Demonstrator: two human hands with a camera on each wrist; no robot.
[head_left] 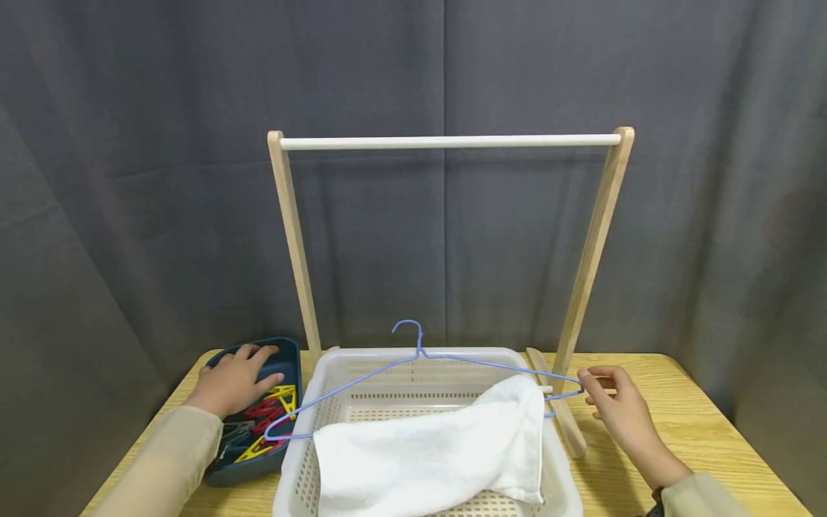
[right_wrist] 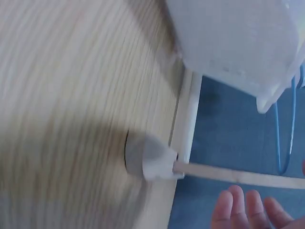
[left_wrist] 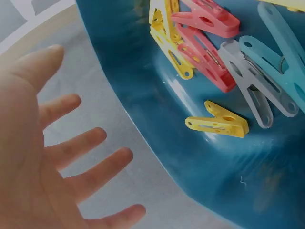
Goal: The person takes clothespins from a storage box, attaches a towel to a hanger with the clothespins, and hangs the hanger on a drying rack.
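Note:
My left hand [head_left: 232, 379] is over the back part of the dark blue tub [head_left: 240, 470], fingers spread, holding nothing. Several plastic clothespins lie in the tub: yellow [left_wrist: 218, 125], red [left_wrist: 209, 59], grey [left_wrist: 257, 83] and teal. A blue hanger [head_left: 362, 378] lies across the white basket, hook toward the back, its left end over the tub's edge. The white towel [head_left: 420, 459] covers most of its lower bar. My right hand [head_left: 620, 409] is at the hanger's right end, thumb tip right by it; in the right wrist view its fingertips [right_wrist: 255, 207] are loose, apart from the wire.
The white perforated basket [head_left: 413, 354] stands in front of a wooden rack with a white crossbar [head_left: 452, 142]. The rack's right foot [head_left: 565, 424] lies beside the basket on the wooden table [head_left: 685, 424]. Grey curtains [head_left: 362, 64] hang behind.

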